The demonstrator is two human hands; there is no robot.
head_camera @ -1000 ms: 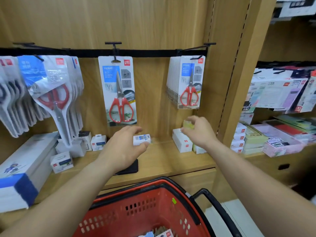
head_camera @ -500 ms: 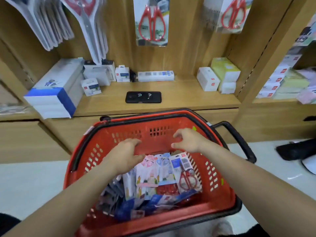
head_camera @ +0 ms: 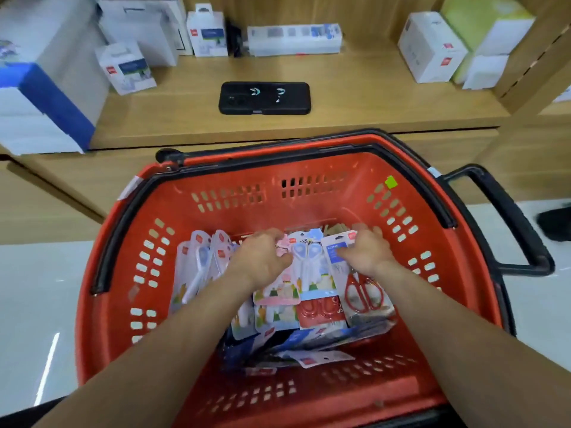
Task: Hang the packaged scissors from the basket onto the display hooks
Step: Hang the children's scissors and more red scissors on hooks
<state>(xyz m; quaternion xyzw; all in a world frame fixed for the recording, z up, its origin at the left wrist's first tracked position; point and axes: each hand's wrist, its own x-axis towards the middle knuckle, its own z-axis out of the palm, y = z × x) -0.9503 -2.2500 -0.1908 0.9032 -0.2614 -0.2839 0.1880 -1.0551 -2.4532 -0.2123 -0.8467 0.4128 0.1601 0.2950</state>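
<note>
Inside the red basket (head_camera: 309,205), the top of the red-scissors pack (head_camera: 364,293) is clamped in the grip of the right hand (head_camera: 367,251). The pink pack (head_camera: 278,290) is covered by the curled left hand (head_camera: 262,261), and a real pinch cannot be told. One pack should be lifted straight up past the far rim. Open room is seen above; the phone (head_camera: 264,97) on the counter (head_camera: 355,88) should be avoided.

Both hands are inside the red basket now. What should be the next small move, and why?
Probably lift the red scissors pack straight up out of the basket. The right hand seems to pinch its top edge, and it lies on top of the pile. The left hand rests on the pink pack beside it, which could hold the others down.
</note>
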